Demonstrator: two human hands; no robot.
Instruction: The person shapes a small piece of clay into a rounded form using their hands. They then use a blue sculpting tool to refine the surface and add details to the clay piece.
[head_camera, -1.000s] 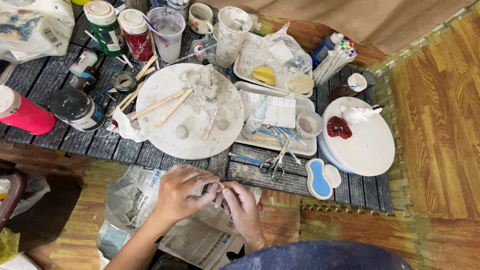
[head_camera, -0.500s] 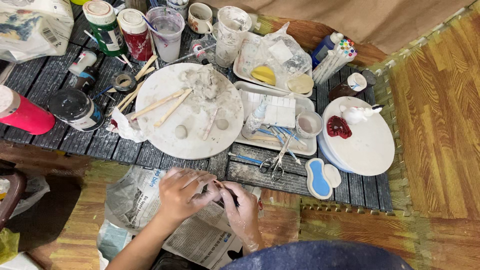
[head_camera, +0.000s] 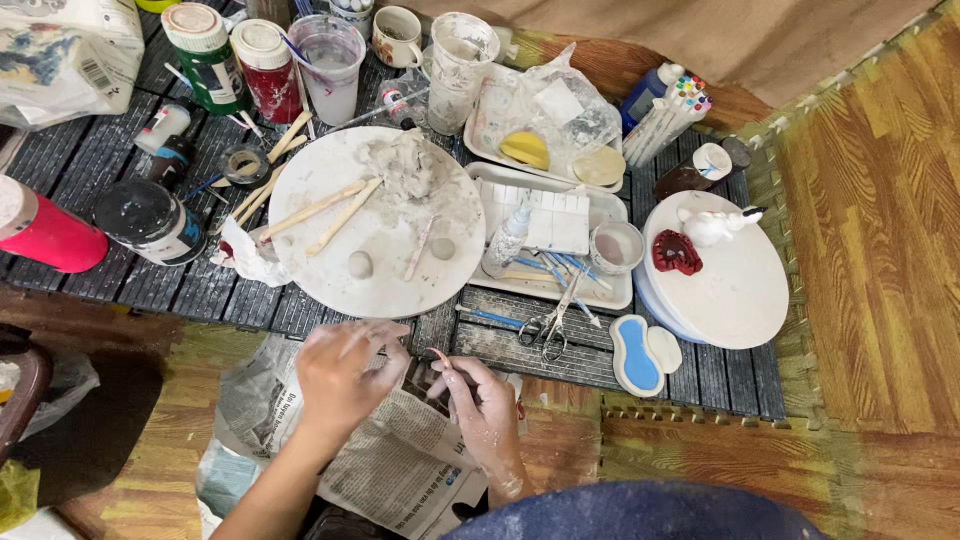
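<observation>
Lower centre of frame: left hand (head_camera: 345, 375) curled, contents hidden; right hand (head_camera: 480, 400) pinching thin pink-tipped modelling stick (head_camera: 440, 358). Likely light, stiff, clay-slick; best gripped mid-shaft.

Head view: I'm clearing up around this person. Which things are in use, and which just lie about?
In use:
left hand
right hand
thin tool in the right fingers
newspaper beneath

Lying about:
scissors
clay lump
red jar
markers
</observation>
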